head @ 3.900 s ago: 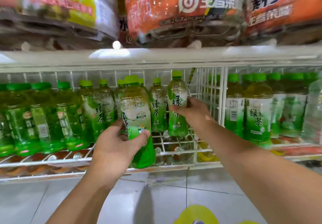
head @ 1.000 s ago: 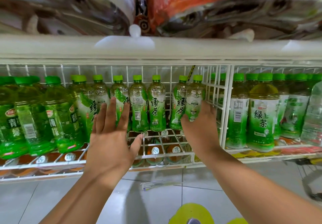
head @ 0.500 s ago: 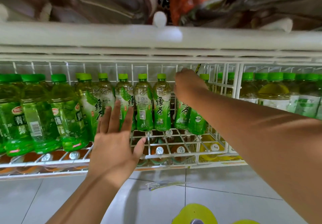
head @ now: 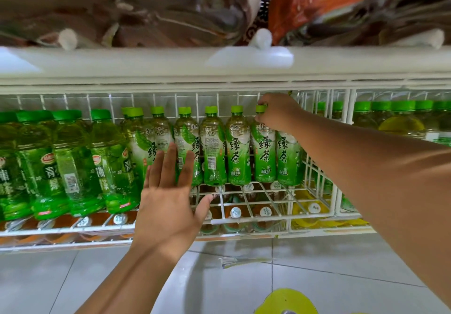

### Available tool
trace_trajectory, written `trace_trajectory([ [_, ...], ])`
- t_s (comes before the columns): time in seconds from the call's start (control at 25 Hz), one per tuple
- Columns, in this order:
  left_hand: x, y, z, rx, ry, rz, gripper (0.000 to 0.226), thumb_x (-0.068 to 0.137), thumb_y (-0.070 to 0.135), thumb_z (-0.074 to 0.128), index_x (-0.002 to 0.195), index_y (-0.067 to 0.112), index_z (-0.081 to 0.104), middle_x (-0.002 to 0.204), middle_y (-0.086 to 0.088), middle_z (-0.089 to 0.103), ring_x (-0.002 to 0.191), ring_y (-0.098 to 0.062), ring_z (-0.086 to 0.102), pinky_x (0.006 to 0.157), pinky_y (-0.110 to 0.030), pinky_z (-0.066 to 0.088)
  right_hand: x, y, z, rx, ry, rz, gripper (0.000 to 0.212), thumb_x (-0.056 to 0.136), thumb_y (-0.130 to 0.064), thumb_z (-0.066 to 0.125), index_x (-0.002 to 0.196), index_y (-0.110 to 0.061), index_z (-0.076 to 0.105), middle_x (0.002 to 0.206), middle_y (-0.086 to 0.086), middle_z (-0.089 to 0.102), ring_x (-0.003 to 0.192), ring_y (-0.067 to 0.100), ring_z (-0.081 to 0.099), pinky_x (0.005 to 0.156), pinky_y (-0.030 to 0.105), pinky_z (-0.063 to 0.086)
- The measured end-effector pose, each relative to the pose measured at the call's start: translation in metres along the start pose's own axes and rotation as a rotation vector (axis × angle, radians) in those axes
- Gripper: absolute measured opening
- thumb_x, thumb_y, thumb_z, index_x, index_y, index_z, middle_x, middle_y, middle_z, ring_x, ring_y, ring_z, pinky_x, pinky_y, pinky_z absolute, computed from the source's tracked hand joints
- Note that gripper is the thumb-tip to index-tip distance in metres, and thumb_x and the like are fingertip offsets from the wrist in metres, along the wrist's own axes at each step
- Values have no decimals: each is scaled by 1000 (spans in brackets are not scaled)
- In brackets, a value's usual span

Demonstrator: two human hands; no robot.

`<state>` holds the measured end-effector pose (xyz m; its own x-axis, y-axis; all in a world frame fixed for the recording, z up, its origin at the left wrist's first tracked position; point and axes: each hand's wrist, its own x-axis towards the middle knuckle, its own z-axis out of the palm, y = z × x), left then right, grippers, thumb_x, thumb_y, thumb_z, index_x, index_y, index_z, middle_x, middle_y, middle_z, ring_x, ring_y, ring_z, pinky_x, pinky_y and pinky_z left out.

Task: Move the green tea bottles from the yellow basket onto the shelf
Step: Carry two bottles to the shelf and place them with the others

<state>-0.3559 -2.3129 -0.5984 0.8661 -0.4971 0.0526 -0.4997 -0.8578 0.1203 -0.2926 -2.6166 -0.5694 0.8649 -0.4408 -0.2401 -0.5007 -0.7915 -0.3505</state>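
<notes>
While the left hand (head: 168, 206) hovers flat in front of the wire shelf (head: 244, 221), its fingers (head: 170, 164) are straight and spread, holding nothing; the fingertips overlap the lower labels of the bottles behind them, contact cannot be told. Right hand (head: 278, 112) reaches in from the right, fingers curled round the neck and green cap of one green tea bottle (head: 264, 152), which stands upright on the shelf. Row of green tea bottles (head: 212, 147) stands side by side toward the back of the same wire compartment, caps up, labels facing out. Darker green bottles (head: 73, 162) fill the compartment to the left, leaning slightly. More green-capped bottles (head: 400, 120) sit beyond the wire divider (head: 346, 108) on the right. Yellow basket (head: 285, 301): only a rim shows at bottom edge, above the tiled floor (head: 317, 260). Blurred packaged goods (head: 341, 1) lie on the shelf above.
</notes>
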Motion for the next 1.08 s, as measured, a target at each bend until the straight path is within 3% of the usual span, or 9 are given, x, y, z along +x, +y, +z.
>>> trace_trajectory([
  [0.08, 0, -2, 1, -11, 17, -10, 87, 88, 69, 41, 160, 21, 31, 168, -13, 20, 154, -36, 19, 120, -56, 33, -3, 6, -1, 88, -22, -10, 61, 88, -26, 78, 144, -21, 53, 149, 12, 51, 127, 30, 56, 99, 32, 47],
  [0.24, -1, -3, 7, -23, 14, -29, 87, 91, 64, 55, 161, 20, 27, 170, -12, 13, 156, -34, 14, 122, -54, 29, -4, 12, 9, 177, -17, 7, 64, 83, -27, 83, 140, -25, 51, 137, 10, 59, 100, 21, 61, 76, 26, 46],
  [0.32, -2, -2, 9, -29, 20, -21, 88, 89, 62, 59, 160, 18, 31, 169, -14, 17, 155, -37, 17, 121, -55, 30, -6, 12, 12, 181, -24, 11, 75, 79, -29, 86, 144, -27, 48, 145, 10, 54, 113, 26, 61, 87, 29, 50],
  [0.44, -4, -2, 12, -48, 14, -29, 90, 86, 59, 64, 159, 17, 33, 168, -16, 20, 154, -38, 19, 121, -55, 30, -10, 12, 13, 57, -24, -24, 92, 75, -30, 89, 153, -29, 39, 159, 8, 41, 139, 33, 46, 110, 40, 42],
  [0.6, -3, -2, 13, -44, 8, -17, 86, 88, 59, 62, 159, 18, 35, 168, -16, 21, 153, -37, 19, 122, -54, 29, -8, 13, 11, 67, -31, -10, 92, 77, -27, 88, 155, -28, 38, 159, 11, 40, 141, 35, 44, 114, 42, 39],
  [0.72, -1, 4, 8, -50, 21, -7, 85, 88, 63, 50, 158, 18, 36, 167, -16, 22, 154, -37, 20, 122, -54, 29, -21, 13, 9, 173, -34, -32, 85, 85, -26, 81, 157, -26, 34, 162, 10, 35, 144, 32, 40, 112, 37, 34],
  [0.88, 2, 6, 1, -16, 27, 11, 86, 85, 64, 47, 158, 18, 37, 168, -14, 22, 154, -37, 21, 121, -54, 30, -65, 32, 27, 281, 205, -13, 71, 92, -35, 73, 153, -20, 40, 156, 8, 43, 141, 26, 44, 112, 31, 31],
  [1.0, 0, 4, 0, -5, 10, 10, 83, 89, 62, 51, 159, 19, 34, 168, -14, 20, 154, -37, 20, 121, -54, 30, -94, 49, 63, 145, 230, 94, 75, 93, -36, 70, 155, -10, 36, 163, 14, 29, 150, 28, 32, 119, 36, 32],
  [1.08, -3, 3, -1, 14, -21, 6, 87, 90, 63, 56, 161, 21, 28, 170, -12, 14, 155, -35, 15, 124, -52, 27, -103, 58, 83, 67, 193, 107, 69, 96, -34, 68, 153, -9, 40, 169, 10, 13, 147, 27, 37, 114, 35, 41],
])
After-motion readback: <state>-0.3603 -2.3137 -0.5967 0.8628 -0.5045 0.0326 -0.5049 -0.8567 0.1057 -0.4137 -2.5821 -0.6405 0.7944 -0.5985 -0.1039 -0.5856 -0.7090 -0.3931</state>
